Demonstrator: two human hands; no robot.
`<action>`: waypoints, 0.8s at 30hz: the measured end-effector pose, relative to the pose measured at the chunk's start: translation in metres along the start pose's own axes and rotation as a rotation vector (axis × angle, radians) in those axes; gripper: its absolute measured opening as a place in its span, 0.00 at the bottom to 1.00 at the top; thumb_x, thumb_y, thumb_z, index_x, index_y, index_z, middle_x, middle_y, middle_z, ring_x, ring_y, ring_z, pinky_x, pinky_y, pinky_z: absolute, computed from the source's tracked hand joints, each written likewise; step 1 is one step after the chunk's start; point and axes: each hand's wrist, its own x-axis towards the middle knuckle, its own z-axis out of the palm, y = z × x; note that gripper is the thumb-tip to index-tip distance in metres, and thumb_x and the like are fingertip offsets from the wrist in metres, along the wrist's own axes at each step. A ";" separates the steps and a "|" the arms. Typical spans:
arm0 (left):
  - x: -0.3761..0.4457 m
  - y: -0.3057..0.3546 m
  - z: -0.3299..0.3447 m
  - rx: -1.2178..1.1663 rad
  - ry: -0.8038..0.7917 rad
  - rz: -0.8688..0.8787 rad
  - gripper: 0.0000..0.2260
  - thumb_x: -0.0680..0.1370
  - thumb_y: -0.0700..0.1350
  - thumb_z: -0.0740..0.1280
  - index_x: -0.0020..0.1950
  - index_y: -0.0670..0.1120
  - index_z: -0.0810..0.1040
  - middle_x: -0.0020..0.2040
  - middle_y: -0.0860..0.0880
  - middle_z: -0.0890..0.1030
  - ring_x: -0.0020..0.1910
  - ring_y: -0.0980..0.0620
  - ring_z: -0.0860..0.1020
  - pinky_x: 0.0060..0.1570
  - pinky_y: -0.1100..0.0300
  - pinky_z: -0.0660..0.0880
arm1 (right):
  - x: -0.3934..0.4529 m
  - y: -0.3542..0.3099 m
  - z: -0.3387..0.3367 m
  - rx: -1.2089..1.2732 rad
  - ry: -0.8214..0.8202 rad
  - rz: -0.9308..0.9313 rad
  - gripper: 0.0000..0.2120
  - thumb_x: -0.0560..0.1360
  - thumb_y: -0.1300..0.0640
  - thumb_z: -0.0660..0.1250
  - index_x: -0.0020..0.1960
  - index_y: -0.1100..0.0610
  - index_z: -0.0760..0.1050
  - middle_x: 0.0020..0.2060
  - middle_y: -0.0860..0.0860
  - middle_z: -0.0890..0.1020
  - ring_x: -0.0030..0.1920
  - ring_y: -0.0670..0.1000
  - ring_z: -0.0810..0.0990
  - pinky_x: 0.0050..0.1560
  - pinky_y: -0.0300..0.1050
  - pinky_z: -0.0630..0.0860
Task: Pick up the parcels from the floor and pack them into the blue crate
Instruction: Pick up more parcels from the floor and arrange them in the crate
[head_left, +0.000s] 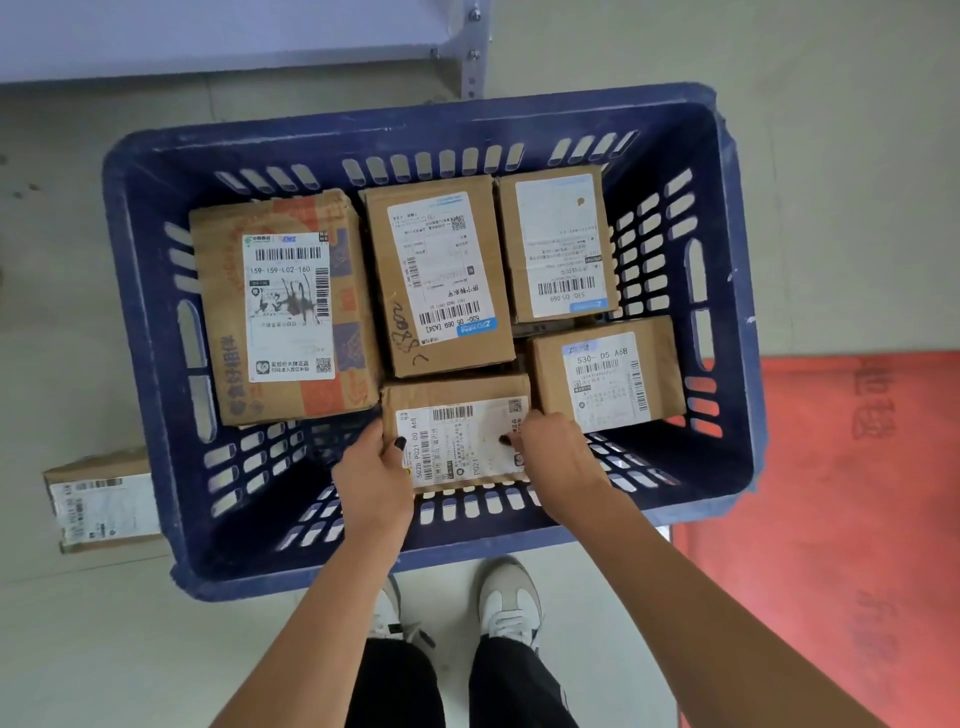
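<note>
The blue crate (156, 312) stands on the floor below me and holds several cardboard parcels with white labels. A small parcel (457, 431) sits at the crate's near side, in the middle. My left hand (371, 478) grips its left edge and my right hand (556, 457) grips its right edge, thumbs on the label. Behind it lie a large orange-printed parcel (283, 306) on the left, a tall parcel (436, 280) in the middle, and two smaller parcels (558, 244) (605, 374) on the right. One more parcel (104, 499) lies on the floor left of the crate.
A metal shelf (234, 36) with an upright post stands beyond the crate at the top. A red mat (831, 519) covers the floor to the right. My two feet in white shoes (511, 603) stand just in front of the crate.
</note>
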 end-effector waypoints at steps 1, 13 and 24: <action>-0.002 0.000 -0.001 0.007 0.020 0.017 0.12 0.76 0.31 0.57 0.52 0.39 0.78 0.48 0.42 0.83 0.47 0.44 0.80 0.48 0.48 0.78 | 0.000 0.001 -0.001 0.028 -0.010 0.005 0.09 0.79 0.62 0.59 0.56 0.65 0.73 0.48 0.59 0.78 0.51 0.57 0.80 0.39 0.42 0.69; 0.010 -0.007 0.004 0.113 -0.127 -0.076 0.08 0.78 0.34 0.58 0.54 0.37 0.75 0.55 0.38 0.80 0.56 0.41 0.77 0.53 0.50 0.76 | 0.000 -0.021 0.009 -0.089 -0.028 0.056 0.15 0.70 0.73 0.65 0.55 0.65 0.74 0.52 0.58 0.79 0.52 0.57 0.81 0.46 0.44 0.77; 0.031 -0.014 0.015 0.098 -0.237 -0.212 0.12 0.80 0.41 0.57 0.55 0.36 0.77 0.54 0.37 0.80 0.52 0.40 0.79 0.50 0.51 0.76 | 0.004 -0.037 0.015 -0.240 0.348 -0.241 0.30 0.66 0.74 0.66 0.67 0.68 0.65 0.67 0.66 0.68 0.66 0.60 0.72 0.60 0.48 0.73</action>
